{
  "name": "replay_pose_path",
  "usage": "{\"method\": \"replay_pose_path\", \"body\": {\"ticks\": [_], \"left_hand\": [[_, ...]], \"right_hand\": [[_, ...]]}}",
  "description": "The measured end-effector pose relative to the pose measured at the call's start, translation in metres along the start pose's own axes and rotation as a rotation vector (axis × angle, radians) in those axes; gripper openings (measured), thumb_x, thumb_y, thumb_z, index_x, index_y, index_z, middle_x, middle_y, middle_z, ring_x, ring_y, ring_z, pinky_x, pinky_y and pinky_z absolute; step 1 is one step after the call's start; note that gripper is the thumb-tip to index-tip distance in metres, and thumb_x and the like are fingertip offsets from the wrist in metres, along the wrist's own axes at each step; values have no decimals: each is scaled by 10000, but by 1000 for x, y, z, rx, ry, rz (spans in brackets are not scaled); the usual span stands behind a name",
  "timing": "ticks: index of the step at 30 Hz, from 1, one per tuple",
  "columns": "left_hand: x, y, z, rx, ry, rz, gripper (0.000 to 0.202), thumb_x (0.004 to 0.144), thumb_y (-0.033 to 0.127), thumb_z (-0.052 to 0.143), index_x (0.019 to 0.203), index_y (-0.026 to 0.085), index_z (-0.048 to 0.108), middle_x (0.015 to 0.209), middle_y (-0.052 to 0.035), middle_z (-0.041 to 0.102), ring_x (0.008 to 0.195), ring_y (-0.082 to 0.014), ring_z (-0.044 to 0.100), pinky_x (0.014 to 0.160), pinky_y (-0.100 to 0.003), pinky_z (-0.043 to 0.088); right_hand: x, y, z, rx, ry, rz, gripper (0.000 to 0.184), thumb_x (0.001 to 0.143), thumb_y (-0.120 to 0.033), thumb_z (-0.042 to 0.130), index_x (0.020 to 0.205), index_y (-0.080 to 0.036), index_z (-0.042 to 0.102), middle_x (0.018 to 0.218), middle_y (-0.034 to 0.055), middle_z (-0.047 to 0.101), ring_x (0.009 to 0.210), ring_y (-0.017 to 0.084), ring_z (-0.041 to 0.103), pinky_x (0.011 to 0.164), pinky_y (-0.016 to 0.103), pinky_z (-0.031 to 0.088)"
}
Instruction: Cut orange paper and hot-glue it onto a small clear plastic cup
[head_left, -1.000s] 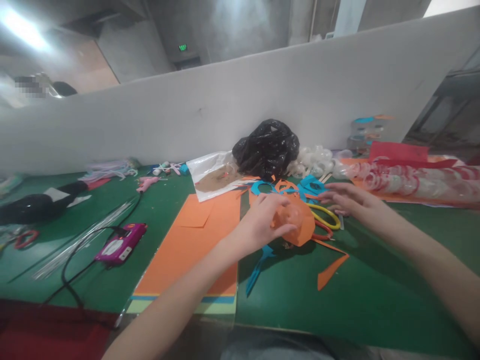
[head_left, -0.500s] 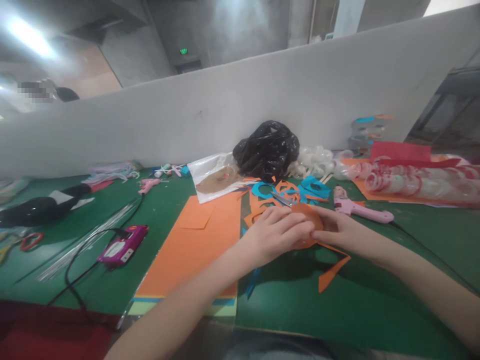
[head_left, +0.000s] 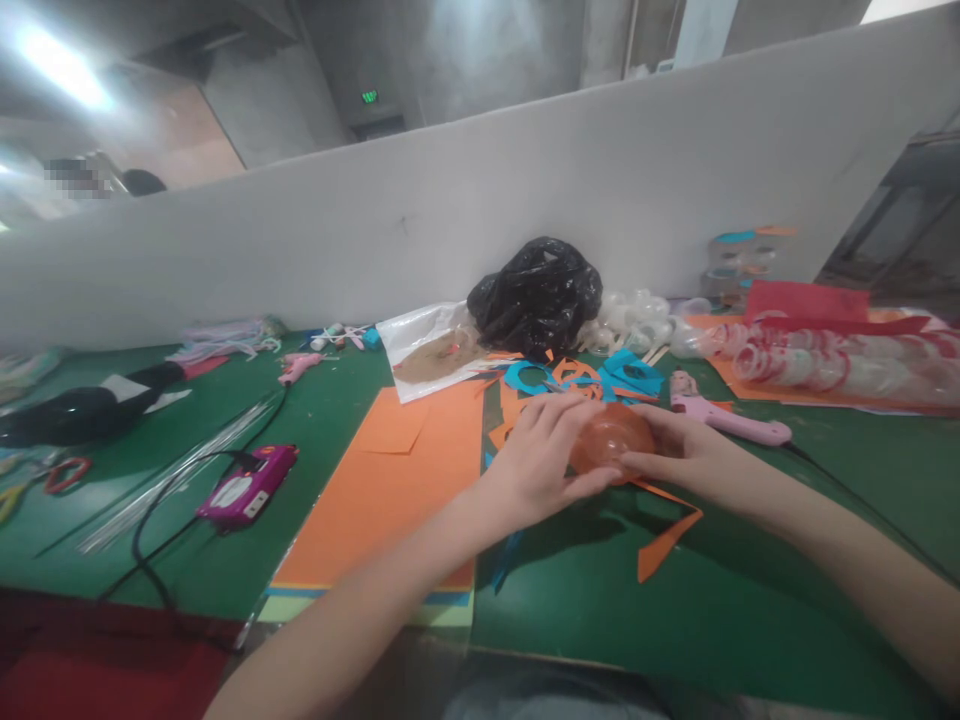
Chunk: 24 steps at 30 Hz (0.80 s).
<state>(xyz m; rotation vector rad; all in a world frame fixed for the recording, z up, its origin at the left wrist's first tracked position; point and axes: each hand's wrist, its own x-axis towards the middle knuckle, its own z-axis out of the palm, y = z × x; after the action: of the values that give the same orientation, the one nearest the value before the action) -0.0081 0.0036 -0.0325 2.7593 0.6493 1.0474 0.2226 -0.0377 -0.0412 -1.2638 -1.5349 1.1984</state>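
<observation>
Both my hands close round a small orange dome-shaped piece (head_left: 611, 438) held just above the green table (head_left: 750, 600). My left hand (head_left: 544, 460) cups its left side with fingers curled over the top. My right hand (head_left: 675, 455) grips its right side, thumb and fingers pressed against it. Orange and blue paper offcuts (head_left: 577, 378) lie just behind the hands, and an orange strip (head_left: 664, 535) lies in front of them.
A stack of orange sheets (head_left: 397, 490) lies to the left. A pink glue gun (head_left: 724, 420) rests to the right. A magenta glue gun (head_left: 244, 487) with a black cord sits further left. A black bag (head_left: 536, 295), clear cups (head_left: 817, 360) and a white partition (head_left: 450, 200) line the back.
My right hand came in from the scissors side and joined my left hand on the orange piece. A pink glue gun lies where that hand was. The orange piece now shows as a rounded dome.
</observation>
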Motion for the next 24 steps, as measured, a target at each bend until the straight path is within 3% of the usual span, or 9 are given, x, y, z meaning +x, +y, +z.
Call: {"method": "replay_pose_path", "body": {"ticks": [3,9,14,24], "left_hand": [[1,0,-3,-159,-50,-166,671,913,552,683,1453,251,422,1447,-148,560,1392,-321,503,1137,-547,453],[0,2,-1,-512,-160,-431,824,866,557,738,1529,257,350,1480,-153,526,1361,-306,549,1105,-509,498],[-1,3,3,-688,-154,-450,706,884,502,734,1462,261,407,1549,-146,473,1342,-297,582,1093,-512,524],[0,8,-1,-644,-199,-512,661,857,536,751,1383,226,497,1390,-136,611,1294,-309,610,1070,-521,534]], "right_hand": [[-2,-5,-1,-71,-11,4,698,770,-624,806,1344,-260,646,1407,91,691,1299,361,643,1120,515,531],[-6,-15,0,-133,15,11,728,725,-645,822,1317,-255,657,1374,93,710,1273,378,657,1099,513,545],[-6,-14,0,-115,-5,24,751,723,-654,823,1334,-259,634,1368,95,712,1244,360,678,1103,516,539],[-5,-9,0,-143,13,6,654,725,-655,817,1235,-261,708,1239,91,761,1165,379,705,1027,531,577]]}}
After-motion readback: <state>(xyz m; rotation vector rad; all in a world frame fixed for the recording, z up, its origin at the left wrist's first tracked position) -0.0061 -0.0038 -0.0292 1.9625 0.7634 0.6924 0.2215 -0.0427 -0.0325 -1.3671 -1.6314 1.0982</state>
